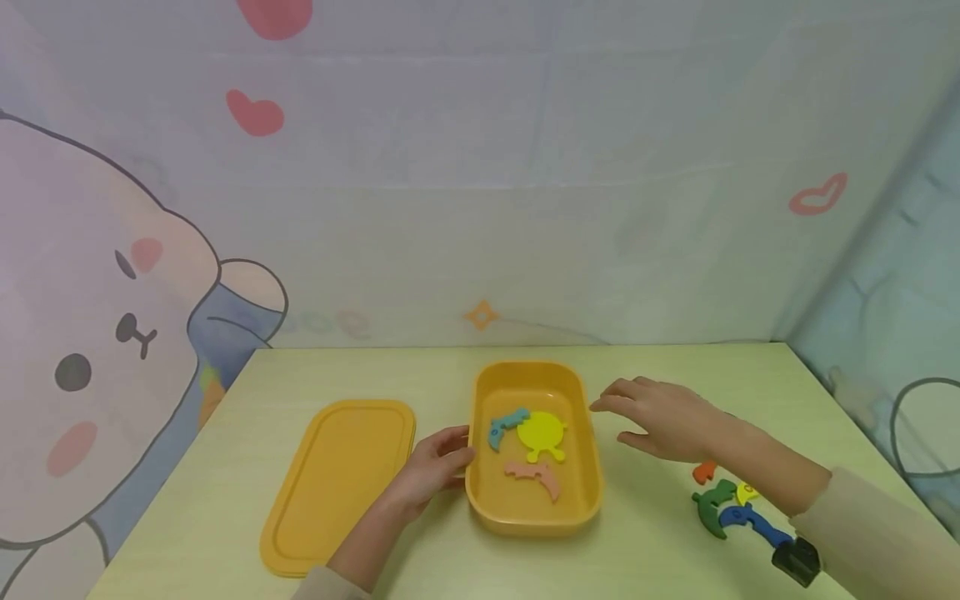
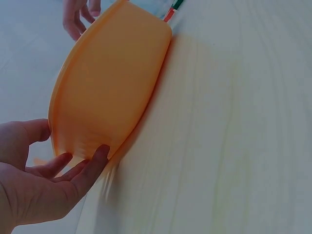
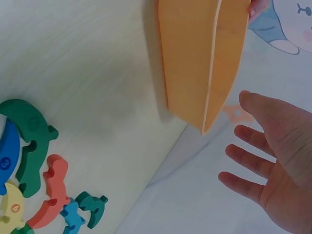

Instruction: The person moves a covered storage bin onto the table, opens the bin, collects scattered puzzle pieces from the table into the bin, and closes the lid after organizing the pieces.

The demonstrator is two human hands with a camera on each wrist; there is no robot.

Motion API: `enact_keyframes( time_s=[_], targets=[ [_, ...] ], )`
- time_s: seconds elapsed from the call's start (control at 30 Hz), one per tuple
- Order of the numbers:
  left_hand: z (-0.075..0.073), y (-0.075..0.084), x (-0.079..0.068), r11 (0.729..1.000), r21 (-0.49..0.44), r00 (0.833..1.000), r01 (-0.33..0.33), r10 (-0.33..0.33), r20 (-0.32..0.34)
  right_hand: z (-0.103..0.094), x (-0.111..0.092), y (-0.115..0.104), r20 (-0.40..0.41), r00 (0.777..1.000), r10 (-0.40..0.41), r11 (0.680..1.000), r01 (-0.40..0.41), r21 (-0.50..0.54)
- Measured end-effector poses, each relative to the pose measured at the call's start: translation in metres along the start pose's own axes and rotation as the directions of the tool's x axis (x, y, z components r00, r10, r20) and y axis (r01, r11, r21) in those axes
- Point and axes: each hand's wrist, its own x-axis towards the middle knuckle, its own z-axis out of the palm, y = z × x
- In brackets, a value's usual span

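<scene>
A yellow-orange plastic box point(image 1: 536, 515) stands on the table. Inside it lie a light-blue piece point(image 1: 508, 427), a round bright-yellow piece with small knobs point(image 1: 540, 432) and a pink piece point(image 1: 534, 477). My left hand point(image 1: 435, 468) rests against the box's left side, its fingers point(image 2: 100, 153) lying along the outer wall and its thumb up by the rim. On the other side, my right hand point(image 1: 663, 417) hovers just off the right rim, palm down. Its fingers point(image 3: 248, 158) are spread with nothing between them.
A flat yellow-orange lid point(image 1: 337, 483) lies left of the box. Under the right forearm are several puzzle-like pieces, among them a green one point(image 3: 36, 141), a blue one point(image 3: 9, 156) and a red one point(image 3: 54, 187). A printed cloth point(image 1: 525, 208) hangs behind the table.
</scene>
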Motion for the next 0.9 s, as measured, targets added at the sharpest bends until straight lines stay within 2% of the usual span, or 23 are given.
enact_keyframes(
  time_s=[0.23, 0.6, 0.9],
  targets=[
    [0.000, -0.001, 0.001, 1.000, -0.001, 1.000, -0.001, 0.001, -0.003, 0.000, -0.016, 0.002, -0.043, 0.999, -0.006, 1.000, 0.006, -0.007],
    [-0.001, 0.001, 0.000, 1.000, -0.002, 1.000, -0.001, 0.001, -0.007, 0.005, -0.040, 0.002, -0.038, 0.999, 0.039, 0.999, -0.039, -0.001],
    [0.000, -0.001, 0.000, 1.000, -0.002, 1.000, 0.004, -0.004, -0.007, 0.012, -0.060, 0.003, -0.136, 0.990, 0.024, 1.000, -0.026, -0.012]
  ],
)
